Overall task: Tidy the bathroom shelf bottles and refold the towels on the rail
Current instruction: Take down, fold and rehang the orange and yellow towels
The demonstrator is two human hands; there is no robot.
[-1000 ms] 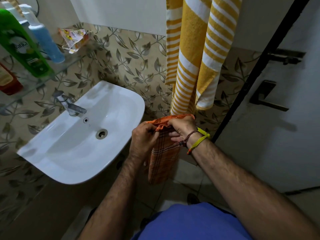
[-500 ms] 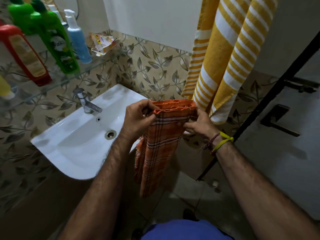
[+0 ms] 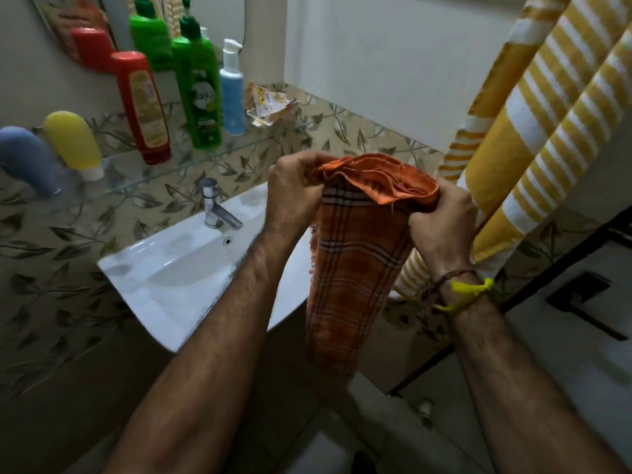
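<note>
Orange checked towel [image 3: 355,254] hangs folded between the left hand [image 3: 294,193] and right hand [image 3: 441,217], each gripping a bunched top corner beside the basin [image 3: 164,268], so a loosened grip could spill its stacked layers.

home bathroom | white wall-mounted washbasin [image 3: 164,278] with chrome tap [image 3: 215,208] at its back edge | glass shelf [image 3: 239,150] of toiletry bottles above the washbasin | leaf-patterned wall tiles [image 3: 342,131] behind it | yellow striped towel [image 3: 533,124] hanging to its right
</note>
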